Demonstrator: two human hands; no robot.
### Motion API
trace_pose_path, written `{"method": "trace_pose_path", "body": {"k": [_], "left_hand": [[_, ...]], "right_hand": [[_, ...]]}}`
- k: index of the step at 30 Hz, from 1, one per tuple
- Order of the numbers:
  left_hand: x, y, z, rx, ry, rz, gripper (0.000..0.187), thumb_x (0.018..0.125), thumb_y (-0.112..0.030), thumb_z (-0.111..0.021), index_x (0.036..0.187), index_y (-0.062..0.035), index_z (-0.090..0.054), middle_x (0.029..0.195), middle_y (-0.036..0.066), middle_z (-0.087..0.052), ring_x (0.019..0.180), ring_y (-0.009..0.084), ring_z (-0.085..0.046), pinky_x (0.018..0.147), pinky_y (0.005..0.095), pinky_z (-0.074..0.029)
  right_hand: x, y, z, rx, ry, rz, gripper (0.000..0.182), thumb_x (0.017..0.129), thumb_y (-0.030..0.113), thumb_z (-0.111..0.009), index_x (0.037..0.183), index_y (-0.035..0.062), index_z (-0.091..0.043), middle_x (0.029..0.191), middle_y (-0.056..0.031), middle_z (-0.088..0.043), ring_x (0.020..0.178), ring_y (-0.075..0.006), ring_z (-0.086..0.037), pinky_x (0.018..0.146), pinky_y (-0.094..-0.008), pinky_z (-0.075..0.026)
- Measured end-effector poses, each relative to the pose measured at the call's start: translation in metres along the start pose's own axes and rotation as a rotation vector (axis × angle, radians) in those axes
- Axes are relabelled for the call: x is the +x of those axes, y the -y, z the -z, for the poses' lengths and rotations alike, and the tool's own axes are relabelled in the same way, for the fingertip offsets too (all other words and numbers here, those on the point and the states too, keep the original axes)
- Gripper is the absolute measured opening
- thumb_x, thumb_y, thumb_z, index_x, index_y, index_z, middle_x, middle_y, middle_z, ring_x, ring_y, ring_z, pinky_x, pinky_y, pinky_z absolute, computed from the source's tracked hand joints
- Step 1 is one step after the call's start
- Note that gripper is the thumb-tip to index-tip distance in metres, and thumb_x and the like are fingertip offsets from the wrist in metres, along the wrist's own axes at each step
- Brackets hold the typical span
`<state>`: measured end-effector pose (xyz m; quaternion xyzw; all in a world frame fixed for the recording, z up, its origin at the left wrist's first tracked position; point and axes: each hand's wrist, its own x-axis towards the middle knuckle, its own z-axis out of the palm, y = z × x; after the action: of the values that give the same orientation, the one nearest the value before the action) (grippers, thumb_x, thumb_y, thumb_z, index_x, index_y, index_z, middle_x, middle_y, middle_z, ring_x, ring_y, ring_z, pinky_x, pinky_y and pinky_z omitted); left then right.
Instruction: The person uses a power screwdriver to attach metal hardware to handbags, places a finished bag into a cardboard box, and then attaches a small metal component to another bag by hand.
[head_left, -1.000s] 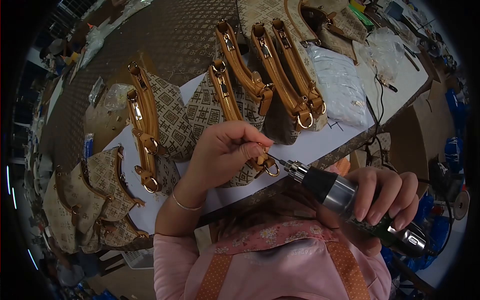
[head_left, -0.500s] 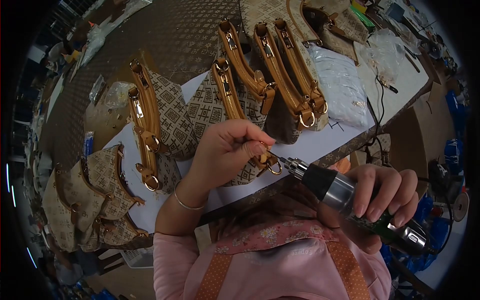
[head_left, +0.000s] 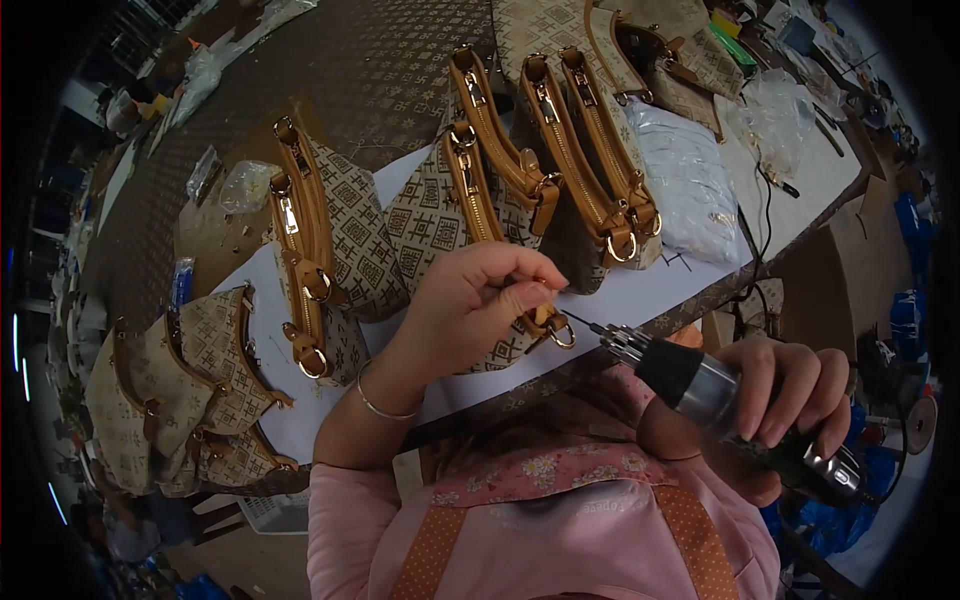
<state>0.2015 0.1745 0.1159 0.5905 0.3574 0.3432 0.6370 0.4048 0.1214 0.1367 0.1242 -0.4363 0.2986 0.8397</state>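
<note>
My right hand point(head_left: 790, 400) is wrapped round an electric screwdriver point(head_left: 700, 385), its thin bit pointing up and left toward my left fingertips. My left hand point(head_left: 485, 305) is closed, thumb and forefinger pinched at the tan leather end of a patterned handbag point(head_left: 478, 185). Whatever lies between those fingertips is hidden. A gold ring point(head_left: 563, 335) hangs from the leather just below them, close to the bit. Behind my left hand, the bag's brass zip runs up between tan leather edges.
More patterned handbags point(head_left: 590, 150) lie to the right, with another pair point(head_left: 310, 240) on the left. Flat bag pieces point(head_left: 190, 390) are spread at the table's left edge. A plastic-wrapped white bundle point(head_left: 680, 180) and a black cord point(head_left: 768, 220) lie at the right.
The screwdriver has drawn back slightly to the right, its bit a little farther from my left fingertips. My left hand keeps its pinch. The whole view has shifted slightly.
</note>
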Motion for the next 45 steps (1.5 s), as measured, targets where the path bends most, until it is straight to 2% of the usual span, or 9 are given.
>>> {"method": "trace_pose_path", "body": {"k": [3, 6, 9, 13, 17, 20, 33, 42, 45], "left_hand": [[-0.004, -0.001, -0.011, 0.102, -0.059, -0.047, 0.022, 0.084, -0.001, -0.054, 0.105, 0.0013, -0.058, 0.091, 0.004, -0.058, 0.067, 0.0036, -0.052, 0.054, 0.0156, -0.042], [-0.021, -0.020, -0.017, 0.565, -0.242, -0.404, 0.036, 0.078, 0.000, -0.057, 0.114, -0.0003, -0.055, 0.113, 0.015, -0.051, 0.101, 0.0196, -0.052, 0.072, 0.0278, -0.048], [-0.052, -0.030, -0.004, 0.695, 0.044, -0.612, 0.032, 0.077, -0.004, -0.061, 0.109, 0.0007, -0.058, 0.109, 0.016, -0.054, 0.092, 0.0239, -0.057, 0.070, 0.0313, -0.049], [-0.118, -0.035, 0.019, 0.661, -0.181, -0.600, 0.016, 0.076, -0.002, -0.060, 0.091, 0.0022, -0.062, 0.091, 0.014, -0.061, 0.073, 0.0221, -0.060, 0.063, 0.0290, -0.047], [-0.177, 0.008, 0.057, 0.745, -1.144, -0.098, 0.011, 0.077, -0.004, -0.060, 0.086, 0.0000, -0.064, 0.074, 0.009, -0.062, 0.065, 0.0214, -0.061, 0.061, 0.0268, -0.047], [-0.212, 0.066, 0.102, 0.707, -1.279, 0.275, 0.011, 0.078, -0.006, -0.060, 0.085, 0.0015, -0.064, 0.071, 0.012, -0.062, 0.064, 0.0227, -0.060, 0.060, 0.0284, -0.046], [-0.180, 0.084, 0.131, 1.331, -1.150, 0.697, 0.013, 0.076, -0.019, -0.063, 0.078, -0.0063, -0.063, 0.082, 0.012, -0.061, 0.073, 0.0306, -0.060, 0.062, 0.0395, -0.046], [-0.183, 0.095, 0.135, 1.521, -1.075, 0.511, 0.008, 0.077, -0.010, -0.058, 0.076, -0.0035, -0.055, 0.079, 0.014, -0.058, 0.071, 0.0338, -0.056, 0.060, 0.0419, -0.044], [-0.191, 0.088, 0.126, 1.413, -1.141, 0.230, 0.008, 0.080, -0.006, -0.057, 0.079, -0.0022, -0.050, 0.076, 0.012, -0.056, 0.061, 0.0257, -0.055, 0.054, 0.0348, -0.043]], "right_hand": [[0.004, 0.006, -0.006, 0.094, -0.109, -0.048, 0.037, 0.051, -0.003, -0.075, 0.078, 0.0118, -0.055, 0.075, 0.0013, -0.043, 0.061, -0.0079, -0.051, 0.056, -0.0197, -0.051], [0.003, 0.008, -0.007, 0.132, -0.148, -0.037, 0.037, 0.048, -0.002, -0.073, 0.077, 0.0118, -0.055, 0.075, 0.0011, -0.043, 0.060, -0.0082, -0.050, 0.054, -0.0194, -0.049], [0.007, -0.002, -0.015, 0.113, -0.144, -0.044, 0.036, 0.046, 0.003, -0.070, 0.077, 0.0121, -0.055, 0.076, 0.0006, -0.043, 0.059, -0.0083, -0.048, 0.052, -0.0187, -0.047], [0.006, -0.018, -0.033, 0.174, -0.062, -0.064, 0.034, 0.047, 0.006, -0.070, 0.076, 0.0126, -0.053, 0.076, 0.0006, -0.042, 0.061, -0.0087, -0.047, 0.054, -0.0194, -0.044], [-0.002, 0.021, 0.009, 0.165, -0.155, -0.017, 0.034, 0.047, 0.007, -0.069, 0.076, 0.0124, -0.052, 0.075, 0.0006, -0.041, 0.062, -0.0090, -0.046, 0.056, -0.0197, -0.042], [0.005, -0.009, -0.025, 0.185, -0.088, -0.169, 0.033, 0.048, 0.006, -0.067, 0.076, 0.0117, -0.052, 0.076, 0.0005, -0.041, 0.061, -0.0094, -0.044, 0.055, -0.0199, -0.040], [-0.004, -0.005, -0.033, 0.116, -0.018, -0.232, 0.032, 0.051, 0.003, -0.064, 0.078, 0.0114, -0.049, 0.075, -0.0003, -0.039, 0.062, -0.0109, -0.044, 0.056, -0.0209, -0.040], [-0.007, 0.026, -0.006, 0.000, -0.131, -0.280, 0.032, 0.054, 0.003, -0.064, 0.081, 0.0110, -0.048, 0.077, -0.0003, -0.038, 0.065, -0.0112, -0.043, 0.059, -0.0220, -0.040], [-0.006, 0.026, -0.006, 0.018, -0.111, -0.268, 0.032, 0.055, 0.003, -0.064, 0.081, 0.0105, -0.048, 0.077, -0.0004, -0.038, 0.065, -0.0113, -0.043, 0.059, -0.0222, -0.040]]}}
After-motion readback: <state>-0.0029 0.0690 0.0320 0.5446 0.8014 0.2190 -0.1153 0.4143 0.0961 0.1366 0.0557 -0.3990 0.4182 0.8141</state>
